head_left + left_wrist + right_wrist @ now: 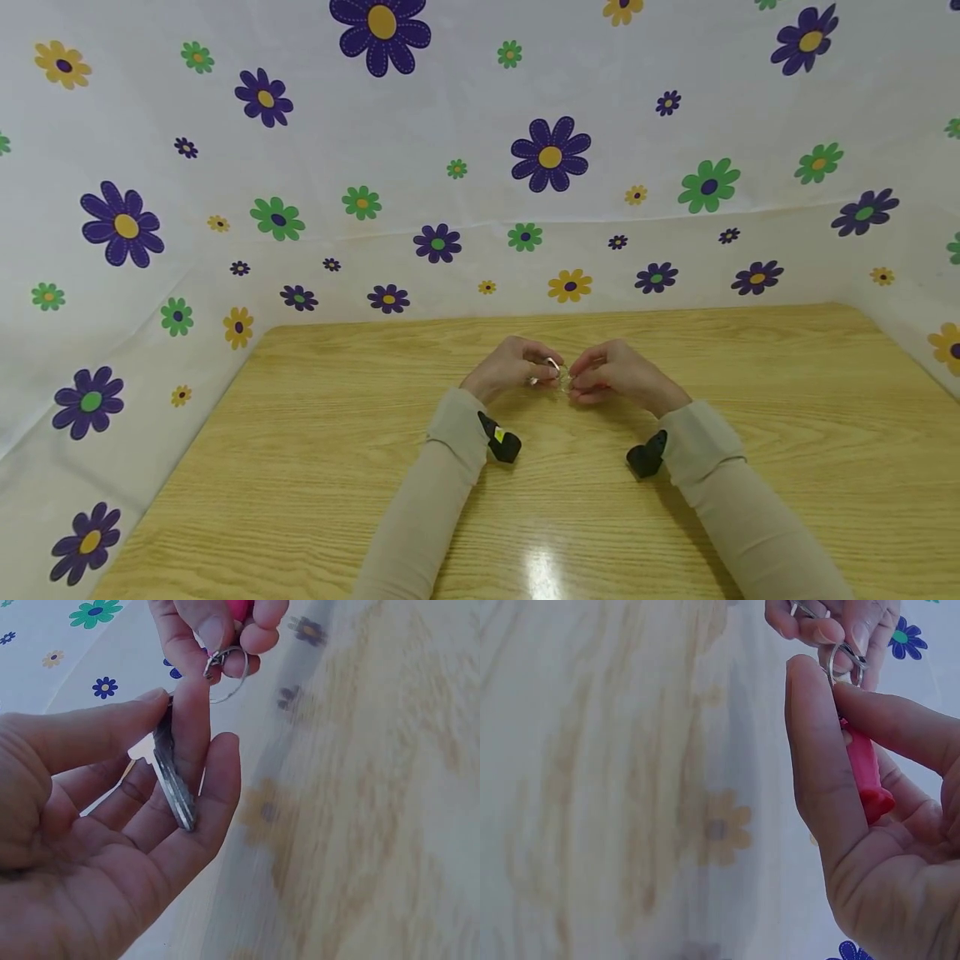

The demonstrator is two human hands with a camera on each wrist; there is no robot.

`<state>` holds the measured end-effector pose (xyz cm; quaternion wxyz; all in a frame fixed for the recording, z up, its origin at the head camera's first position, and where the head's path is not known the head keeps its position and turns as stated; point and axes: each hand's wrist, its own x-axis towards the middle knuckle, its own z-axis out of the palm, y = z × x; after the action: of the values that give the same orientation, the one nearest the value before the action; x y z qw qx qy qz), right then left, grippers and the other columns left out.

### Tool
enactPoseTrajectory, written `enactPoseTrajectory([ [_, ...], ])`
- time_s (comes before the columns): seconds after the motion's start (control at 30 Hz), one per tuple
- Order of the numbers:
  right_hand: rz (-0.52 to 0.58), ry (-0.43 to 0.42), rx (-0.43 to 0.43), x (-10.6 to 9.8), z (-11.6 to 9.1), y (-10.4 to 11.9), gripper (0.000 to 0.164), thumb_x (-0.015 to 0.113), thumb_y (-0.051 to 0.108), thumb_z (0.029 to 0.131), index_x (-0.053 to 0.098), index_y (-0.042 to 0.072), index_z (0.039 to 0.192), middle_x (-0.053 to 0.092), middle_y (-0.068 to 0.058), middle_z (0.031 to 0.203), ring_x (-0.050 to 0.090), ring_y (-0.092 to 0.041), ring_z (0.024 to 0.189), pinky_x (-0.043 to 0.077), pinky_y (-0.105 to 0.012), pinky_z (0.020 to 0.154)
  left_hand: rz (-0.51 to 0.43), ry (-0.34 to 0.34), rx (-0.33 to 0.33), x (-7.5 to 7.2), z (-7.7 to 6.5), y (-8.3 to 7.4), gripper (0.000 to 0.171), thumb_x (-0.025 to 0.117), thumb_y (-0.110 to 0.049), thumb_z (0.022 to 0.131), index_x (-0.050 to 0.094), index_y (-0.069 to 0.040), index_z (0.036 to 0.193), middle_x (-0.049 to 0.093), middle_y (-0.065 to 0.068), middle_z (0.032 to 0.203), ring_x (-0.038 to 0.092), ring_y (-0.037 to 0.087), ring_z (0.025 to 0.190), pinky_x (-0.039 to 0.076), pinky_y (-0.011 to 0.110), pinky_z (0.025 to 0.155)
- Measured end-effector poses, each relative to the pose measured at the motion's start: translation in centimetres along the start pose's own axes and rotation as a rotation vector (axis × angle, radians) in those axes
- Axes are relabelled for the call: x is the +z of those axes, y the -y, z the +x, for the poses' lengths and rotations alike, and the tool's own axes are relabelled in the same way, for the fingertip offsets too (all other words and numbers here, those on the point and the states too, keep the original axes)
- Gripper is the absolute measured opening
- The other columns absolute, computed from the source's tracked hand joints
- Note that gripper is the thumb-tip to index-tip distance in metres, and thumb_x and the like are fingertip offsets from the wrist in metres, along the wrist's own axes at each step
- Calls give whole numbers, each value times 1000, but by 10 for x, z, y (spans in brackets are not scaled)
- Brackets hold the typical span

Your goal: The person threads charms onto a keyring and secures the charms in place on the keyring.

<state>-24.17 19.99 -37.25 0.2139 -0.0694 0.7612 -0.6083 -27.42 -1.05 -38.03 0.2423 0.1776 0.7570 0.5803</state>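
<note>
In the head view both hands meet above the middle of the table. My left hand (513,368) pinches a silver key (177,791) by its upper end between thumb and index finger. The key's blade points down across the other fingers in the left wrist view, and another shiny metal piece shows partly behind it. A thin metal key ring (831,666) spans the small gap between the hands. My right hand (621,375) pinches near the ring, with a pinkish-red keychain charm (865,761) hanging inside the fingers. Fingers hide part of the charm.
The hands are over a light wood-grain table (337,467). A white cloth (465,108) printed with purple, green and yellow flowers stands behind it and along its sides. Black wrist cameras (504,447) sit at both cuffs.
</note>
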Motion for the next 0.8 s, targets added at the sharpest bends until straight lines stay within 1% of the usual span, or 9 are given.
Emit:
enactPoseTrajectory([
  [0.17, -16, -36, 5, -4, -1, 0, 25, 58, -6, 98, 56, -20, 119, 71, -15, 97, 72, -18, 83, 60, -31, 77, -6, -16, -14, -1, -2, 2, 19, 67, 2, 96, 70, 7, 114, 73, 12, 94, 74, 20, 86, 58, 30, 78],
  [0.27, -4, -57, 17, -5, -1, 0, 26, 58, -5, 99, 56, -19, 120, 72, -14, 97, 71, -17, 84, 60, -31, 78, 0, -10, -17, -2, -3, 3, 19, 67, 1, 97, 70, 7, 114, 73, 14, 96, 74, 22, 88, 58, 31, 79],
  [0.33, 7, -70, 25, -5, 0, 0, 26, 57, -5, 99, 56, -19, 120, 72, -13, 96, 71, -17, 84, 60, -30, 78, 9, -2, -19, -2, -3, 4, 19, 67, 1, 96, 70, 7, 115, 74, 15, 96, 73, 21, 86, 58, 31, 79],
  [0.47, 51, -105, 41, -5, 1, 0, 28, 57, -3, 100, 54, -19, 123, 71, -11, 93, 70, -16, 83, 59, -29, 80, 27, 5, -19, -2, -2, 4, 19, 68, -1, 96, 72, 5, 114, 75, 15, 94, 72, 17, 81, 56, 27, 75],
  [0.57, 118, -130, 51, -3, 1, 1, 28, 57, -1, 100, 54, -17, 124, 70, -11, 93, 70, -15, 83, 59, -29, 81, 43, 5, -14, -1, -2, 4, 19, 68, -2, 96, 72, 5, 113, 75, 12, 91, 70, 15, 77, 54, 26, 72],
  [0.7, 194, -139, 58, -2, 2, 3, 27, 56, -2, 101, 54, -17, 123, 70, -10, 91, 71, -15, 80, 59, -29, 79, 24, 11, -22, 1, -1, 6, 19, 67, -1, 97, 71, 7, 114, 74, 11, 87, 69, 14, 74, 56, 26, 72],
  [0.8, 188, -123, 56, -2, 3, 2, 29, 56, -3, 100, 53, -19, 125, 69, -9, 91, 69, -14, 78, 59, -28, 78, -2, 12, -35, 2, 0, 7, 19, 67, 0, 97, 71, 8, 114, 74, 11, 86, 69, 14, 74, 58, 29, 74],
])
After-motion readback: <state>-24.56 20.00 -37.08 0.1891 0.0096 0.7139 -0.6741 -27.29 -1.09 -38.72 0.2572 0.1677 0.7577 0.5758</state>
